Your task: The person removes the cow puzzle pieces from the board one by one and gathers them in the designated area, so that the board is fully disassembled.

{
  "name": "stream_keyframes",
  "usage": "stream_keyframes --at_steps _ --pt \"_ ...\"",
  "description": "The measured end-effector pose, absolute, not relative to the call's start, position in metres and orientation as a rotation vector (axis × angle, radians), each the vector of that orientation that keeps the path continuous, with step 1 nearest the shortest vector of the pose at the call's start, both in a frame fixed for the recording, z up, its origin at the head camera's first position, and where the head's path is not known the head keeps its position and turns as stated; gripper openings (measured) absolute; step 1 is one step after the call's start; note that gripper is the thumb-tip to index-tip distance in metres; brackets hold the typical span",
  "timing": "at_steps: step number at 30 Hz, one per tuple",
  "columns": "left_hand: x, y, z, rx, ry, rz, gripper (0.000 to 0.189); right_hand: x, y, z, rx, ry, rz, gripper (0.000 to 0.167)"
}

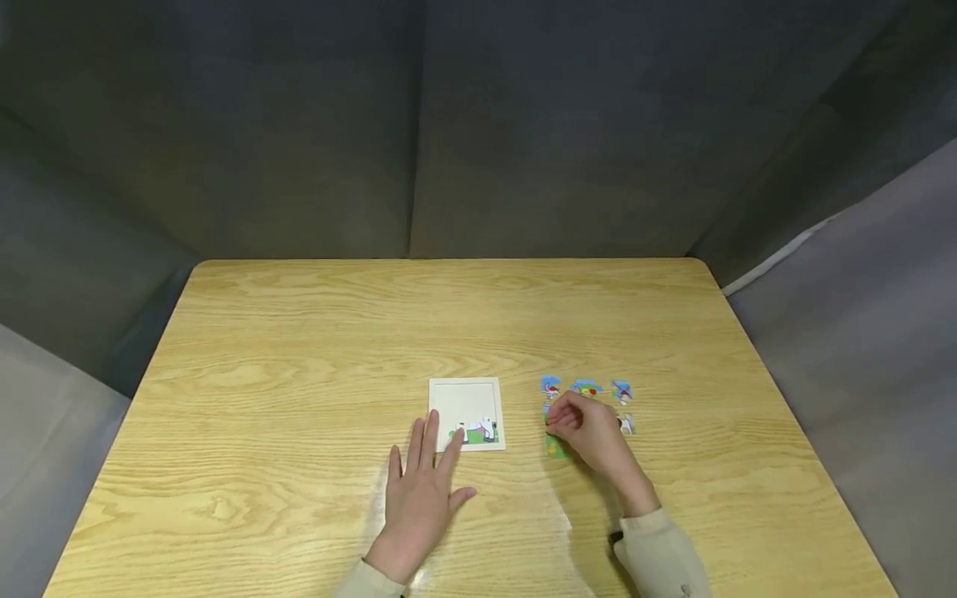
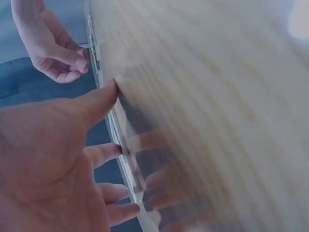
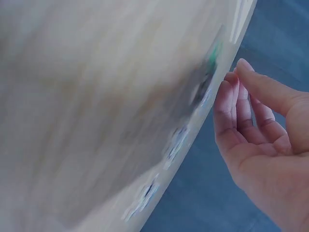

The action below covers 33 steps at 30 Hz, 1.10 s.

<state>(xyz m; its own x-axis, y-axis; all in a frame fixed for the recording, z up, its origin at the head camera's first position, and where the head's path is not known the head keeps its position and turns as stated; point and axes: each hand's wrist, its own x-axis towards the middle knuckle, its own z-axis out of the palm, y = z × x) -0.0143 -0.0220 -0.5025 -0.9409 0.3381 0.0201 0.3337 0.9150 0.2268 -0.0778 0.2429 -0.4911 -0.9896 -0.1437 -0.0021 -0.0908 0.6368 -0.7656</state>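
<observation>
A square pale puzzle tray [image 1: 467, 400] lies on the table, with a puzzle piece showing a white animal on green [image 1: 478, 432] in its lower right part. My left hand [image 1: 421, 498] is spread flat, its fingertips over the tray's lower left edge and the index finger at that piece. To the right, my right hand [image 1: 594, 432] hovers over a group of loose puzzle pieces [image 1: 586, 387]. Its fingers are loosely bent, thumb near the index finger [image 3: 223, 96], and nothing shows between them. Part of the group is hidden under this hand.
The loose group includes a blue piece with a figure [image 1: 550, 383], a blue corner piece [image 1: 621, 390], a white and green piece [image 1: 627, 424] and a green piece [image 1: 554, 448]. The wooden table [image 1: 299, 349] is bordered by dark curtains [image 1: 568, 141] behind and at the sides.
</observation>
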Motion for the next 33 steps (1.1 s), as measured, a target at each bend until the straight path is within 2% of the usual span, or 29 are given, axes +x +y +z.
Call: stream_keyframes --at_steps 11,20,33 --pt "-0.016 -0.01 -0.494 0.555 3.009 0.376 0.076 -0.093 0.198 -0.488 -0.353 2.71 -1.371 0.016" --pt "-0.015 0.004 -0.501 0.56 3.002 0.224 0.073 -0.106 0.155 -0.489 -0.42 2.639 -1.318 0.013" --pt "-0.017 0.004 -0.501 0.495 2.961 0.235 0.064 -0.112 0.138 -0.486 -0.499 2.628 -1.128 0.009"
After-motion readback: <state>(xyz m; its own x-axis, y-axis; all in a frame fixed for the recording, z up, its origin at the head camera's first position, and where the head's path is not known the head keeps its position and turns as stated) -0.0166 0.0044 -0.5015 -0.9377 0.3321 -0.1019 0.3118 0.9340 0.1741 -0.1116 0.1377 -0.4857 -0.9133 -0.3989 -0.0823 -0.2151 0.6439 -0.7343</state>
